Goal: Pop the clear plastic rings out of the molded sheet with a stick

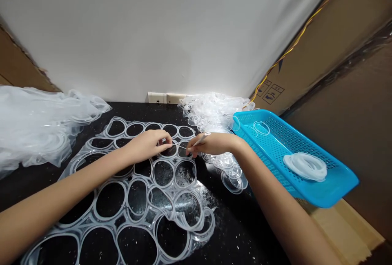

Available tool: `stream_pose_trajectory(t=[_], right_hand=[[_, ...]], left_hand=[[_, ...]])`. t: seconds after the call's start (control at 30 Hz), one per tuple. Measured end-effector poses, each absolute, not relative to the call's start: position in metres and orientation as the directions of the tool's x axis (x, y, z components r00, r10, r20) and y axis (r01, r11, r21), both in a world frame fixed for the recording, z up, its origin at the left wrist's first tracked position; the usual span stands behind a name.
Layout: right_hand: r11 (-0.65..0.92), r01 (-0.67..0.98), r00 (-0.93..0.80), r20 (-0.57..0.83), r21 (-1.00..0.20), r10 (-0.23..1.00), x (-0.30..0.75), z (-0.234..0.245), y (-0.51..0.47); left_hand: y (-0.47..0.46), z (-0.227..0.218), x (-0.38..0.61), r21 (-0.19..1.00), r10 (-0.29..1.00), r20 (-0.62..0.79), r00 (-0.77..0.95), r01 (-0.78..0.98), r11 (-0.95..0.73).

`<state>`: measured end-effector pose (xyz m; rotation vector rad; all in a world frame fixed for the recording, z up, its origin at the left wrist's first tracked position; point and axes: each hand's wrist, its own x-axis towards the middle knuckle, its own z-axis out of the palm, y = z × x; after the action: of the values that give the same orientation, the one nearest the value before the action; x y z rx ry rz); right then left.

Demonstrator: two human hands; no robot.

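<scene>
Loose translucent plastic offcuts (39,130) lay heaped at the left edge of the black tabletop (245,232). A ring-cut plastic sheet (152,174) lay across the near middle, long axis running from the near edge toward the far wall. The left hand (147,144) pinched a band at its far end. The right hand (211,144), just apart, gripped a slender pick (199,141), its tip pointing down-left at the sheet. Farther right, a blue perforated basket (324,199) held a coiled ring bundle (304,167).

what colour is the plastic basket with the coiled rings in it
The plastic basket is bright turquoise blue with perforated mesh, best seen in the head view.
</scene>
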<state>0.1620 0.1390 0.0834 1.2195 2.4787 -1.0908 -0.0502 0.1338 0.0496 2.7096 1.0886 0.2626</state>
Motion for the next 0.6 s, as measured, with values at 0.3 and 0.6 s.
stream_pose_trajectory(t=[0.3, 0.6], right_hand=[[0.387, 0.665, -0.568, -0.096, -0.639, 0.817, 0.168, 0.1, 0.136], [0.402, 0.512, -0.666, -0.055, -0.759, 0.744, 0.12, 0.055, 0.128]], left_hand=[[0.076, 0.034, -0.065, 0.126, 0.615, 0.072, 0.785, 0.605, -0.786], [0.055, 0.017, -0.067, -0.077, 0.634, 0.087, 0.769, 0.639, -0.765]])
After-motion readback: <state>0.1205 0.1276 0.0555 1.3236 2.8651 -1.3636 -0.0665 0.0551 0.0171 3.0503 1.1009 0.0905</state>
